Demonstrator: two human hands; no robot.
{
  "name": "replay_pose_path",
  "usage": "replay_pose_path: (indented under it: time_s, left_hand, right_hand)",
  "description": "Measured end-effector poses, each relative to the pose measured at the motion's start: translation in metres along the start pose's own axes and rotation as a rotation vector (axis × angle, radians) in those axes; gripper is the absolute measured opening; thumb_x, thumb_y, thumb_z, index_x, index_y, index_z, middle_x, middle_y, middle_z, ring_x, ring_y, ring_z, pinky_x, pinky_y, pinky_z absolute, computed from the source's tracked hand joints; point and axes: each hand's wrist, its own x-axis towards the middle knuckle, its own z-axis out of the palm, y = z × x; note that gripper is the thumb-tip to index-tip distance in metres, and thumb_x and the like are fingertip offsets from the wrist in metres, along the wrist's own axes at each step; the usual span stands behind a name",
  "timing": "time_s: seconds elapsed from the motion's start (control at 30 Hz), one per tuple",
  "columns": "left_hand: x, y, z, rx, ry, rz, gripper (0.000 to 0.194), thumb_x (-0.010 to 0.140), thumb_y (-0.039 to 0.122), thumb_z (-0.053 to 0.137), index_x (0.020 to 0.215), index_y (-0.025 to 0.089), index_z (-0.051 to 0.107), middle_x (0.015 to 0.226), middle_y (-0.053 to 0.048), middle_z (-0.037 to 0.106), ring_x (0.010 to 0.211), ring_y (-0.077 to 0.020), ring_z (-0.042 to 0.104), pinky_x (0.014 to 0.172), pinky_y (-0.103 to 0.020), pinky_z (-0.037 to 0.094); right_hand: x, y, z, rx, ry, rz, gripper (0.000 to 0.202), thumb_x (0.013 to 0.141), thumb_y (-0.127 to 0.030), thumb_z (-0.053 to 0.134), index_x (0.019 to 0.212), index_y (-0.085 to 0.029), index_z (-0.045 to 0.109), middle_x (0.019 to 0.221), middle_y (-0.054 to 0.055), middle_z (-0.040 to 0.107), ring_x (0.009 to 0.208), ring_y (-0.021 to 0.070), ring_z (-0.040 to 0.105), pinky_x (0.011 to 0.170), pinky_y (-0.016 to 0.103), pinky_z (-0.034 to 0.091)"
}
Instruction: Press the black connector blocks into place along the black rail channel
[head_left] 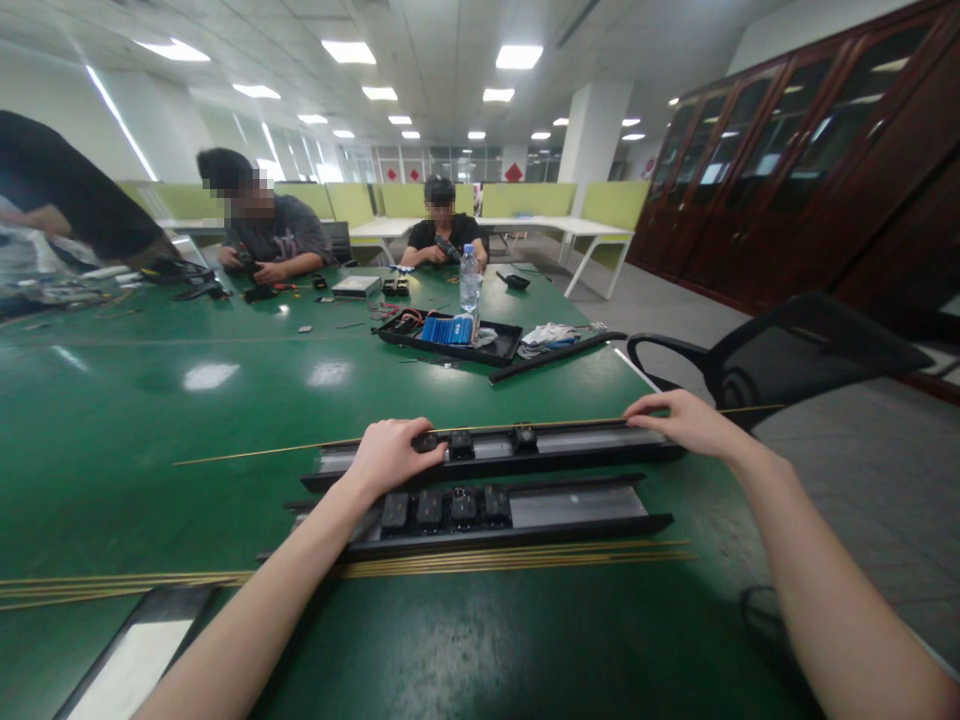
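Note:
Two long black channels lie side by side on the green table. Over the left part of the far channel (577, 442) is my left hand (397, 450), its thumb and fingers closed round a small black block beside another black block (460, 445). A third block (523, 438) sits further right. A thin brass rod (277, 453) runs along the channel's far edge. At the right end, my right hand (671, 418) pinches this rod between thumb and fingers. Several black blocks (429, 508) stand in a row in the near channel (585, 503).
Several brass rods (525, 560) lie before the near channel. Beyond are a black tray (499, 345) with a blue part, a bottle (469, 280), gloves (551, 338) and a black strip (555, 358). An office chair (810, 350) stands right. Three people are across the table.

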Motion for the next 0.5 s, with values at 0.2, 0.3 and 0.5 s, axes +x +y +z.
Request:
replay_pose_path:
  time_s: [0.2, 0.3, 0.5]
  left_hand:
    - [0.0, 0.0, 0.0, 0.008, -0.004, -0.004, 0.04, 0.086, 0.06, 0.052, 0.087, 0.025, 0.07, 0.08, -0.004, 0.076, 0.077, -0.0237, 0.071, 0.063, -0.028, 0.04]
    - [0.0, 0.0, -0.001, 0.01, -0.005, -0.006, 0.04, 0.085, 0.06, 0.051, 0.086, 0.025, 0.07, 0.08, -0.004, 0.076, 0.077, -0.0236, 0.07, 0.062, -0.028, 0.04]
    - [0.0, 0.0, 0.0, 0.0, 0.0, -0.002, 0.039, 0.085, 0.06, 0.052, 0.085, 0.025, 0.07, 0.08, -0.004, 0.076, 0.077, -0.0239, 0.07, 0.062, -0.029, 0.04]
  right_hand:
    - [-0.002, 0.008, -0.004, 0.004, 0.001, 0.01, 0.032, 0.078, -0.052, 0.066, 0.089, -0.025, 0.079, 0.095, 0.004, 0.077, 0.092, 0.0276, 0.069, 0.087, 0.036, 0.051]
    - [-0.003, 0.012, -0.006, 0.006, 0.0, 0.02, 0.035, 0.077, -0.054, 0.067, 0.09, -0.023, 0.079, 0.095, 0.005, 0.078, 0.092, 0.0286, 0.069, 0.087, 0.037, 0.051]
    - [-0.004, 0.019, -0.008, 0.015, -0.006, 0.039, 0.034, 0.078, -0.053, 0.067, 0.091, -0.023, 0.078, 0.096, 0.005, 0.078, 0.093, 0.0288, 0.069, 0.09, 0.038, 0.05]
